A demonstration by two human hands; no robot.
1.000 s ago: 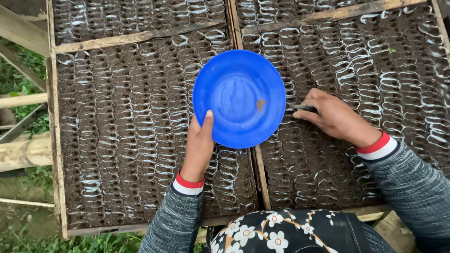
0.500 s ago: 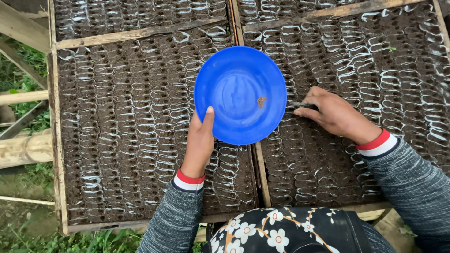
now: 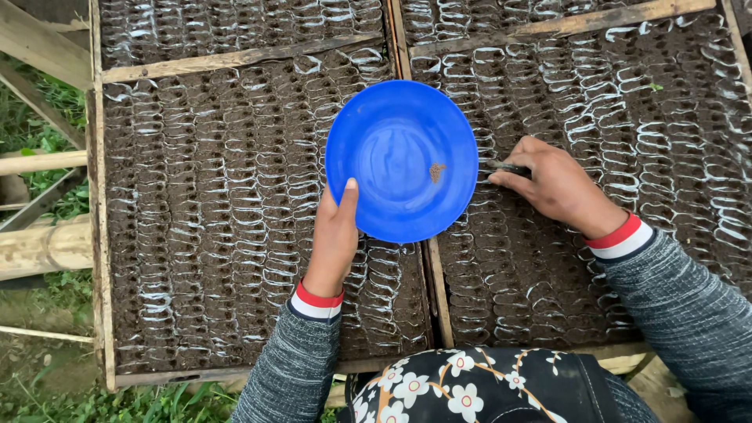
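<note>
Scanning L to R, top-down head view:

Far L edge: bamboo pole (image 3: 35,249) lying flat, grass (image 3: 47,133) and wooden rails (image 3: 39,35) around it, all outside the trays.

L tray: wooden-framed seedling tray (image 3: 98,235) packed w/ rows of small soil-filled plastic cells, rims glinting white. A wood slat (image 3: 235,59) crosses near its top.

L hand: left hand (image 3: 333,243) comes up from bottom centre, grey knit sleeve w/ red-white cuff. Thumb lies on the upper face of the blue plate (image 3: 401,160) at its lower L rim, fingers tucked under and hidden. So closed on the plate, holding it up over the cells.

Plate: round, bright blue, sits over the seam btwn the two trays, roughly centre frame. Small brownish speck (image 3: 437,171) inside, R of centre; too small to tell what it is.

Divider: wooden frame strip (image 3: 437,290) runs down btwn trays, partly under the plate.

R hand: right hand (image 3: 560,188) just R of plate rim, knuckles up, fingers curled together and pinched on a thin dark stick-like item (image 3: 509,167), tip pointing toward the plate edge. Hand rests low on the cells of the R tray (image 3: 689,110). Same sleeve and cuff.

R tray: same soil cells, a wood slat across the top.

Bottom centre: black cloth w/ white flower print (image 3: 470,388), close to cam.
</note>
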